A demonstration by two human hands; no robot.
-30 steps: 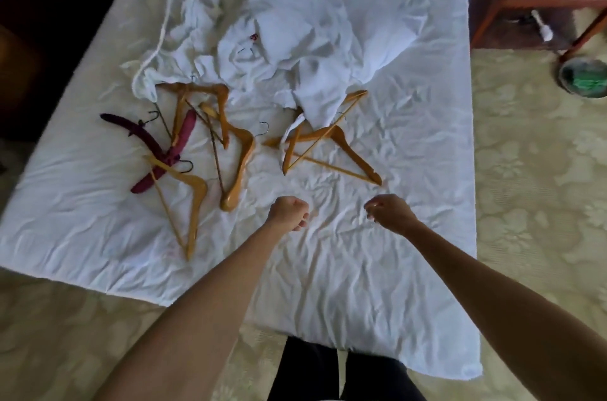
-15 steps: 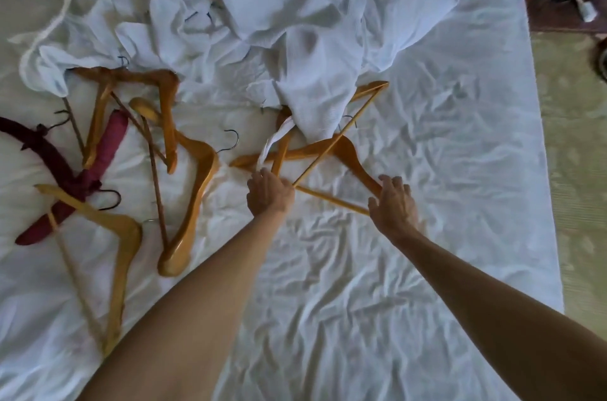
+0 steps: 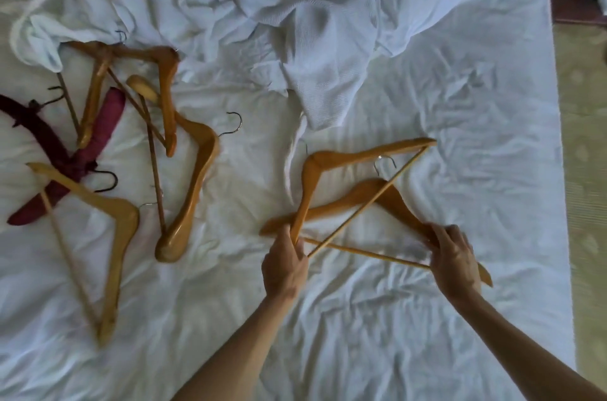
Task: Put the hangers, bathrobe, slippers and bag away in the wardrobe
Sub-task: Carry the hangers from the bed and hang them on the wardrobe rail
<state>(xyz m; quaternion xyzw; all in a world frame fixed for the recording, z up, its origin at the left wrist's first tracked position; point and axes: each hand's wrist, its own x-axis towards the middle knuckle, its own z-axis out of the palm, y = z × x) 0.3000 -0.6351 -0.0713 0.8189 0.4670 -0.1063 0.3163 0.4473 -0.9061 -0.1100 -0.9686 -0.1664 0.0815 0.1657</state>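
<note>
**Two crossed hangers, one grip each**

Nearest the camera, both forearms reach out over the bed; the left hand is curled round the lower tip of the upright hanger, and the right hand grips the right shoulder of the flat hanger; the two hangers cross, bar over bar, on the sheet between the hands.

The likely trouble is snagging; lifted apart, a bar may catch in the other's frame, or a hook may catch on a bar; the left hand's hold, out at the tip, looks prone to letting the hanger swing or slip.

Just beyond, the bathrobe has a strip trailing beside the upright hanger and could be dragged along; whether it touches, I cannot tell.

To the far left lies the pile of other hangers, tangled and not yet taken up; slippers, bag and wardrobe are out of view.
</note>
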